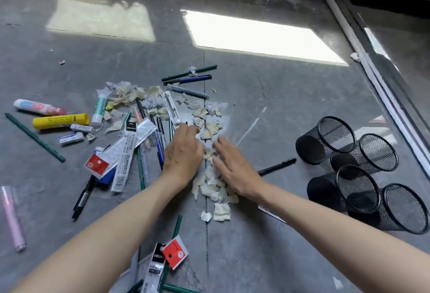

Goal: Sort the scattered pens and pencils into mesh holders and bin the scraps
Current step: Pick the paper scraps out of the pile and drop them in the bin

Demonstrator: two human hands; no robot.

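Observation:
Torn cream paper scraps lie in a heap on the grey floor, and more scraps are spread further back. My left hand sits at the heap's left edge, fingers curled down into the scraps. My right hand lies flat on the heap with straight fingers. Several black mesh holders lie on their sides at the right. A black pen lies between my right hand and the holders. A blue pen, a grey marker and a green pencil lie scattered.
Left of my hands are packaged refills, a yellow glue stick, erasers and a pink pen. A red-tagged refill pack lies near my left forearm. A metal door track runs along the right.

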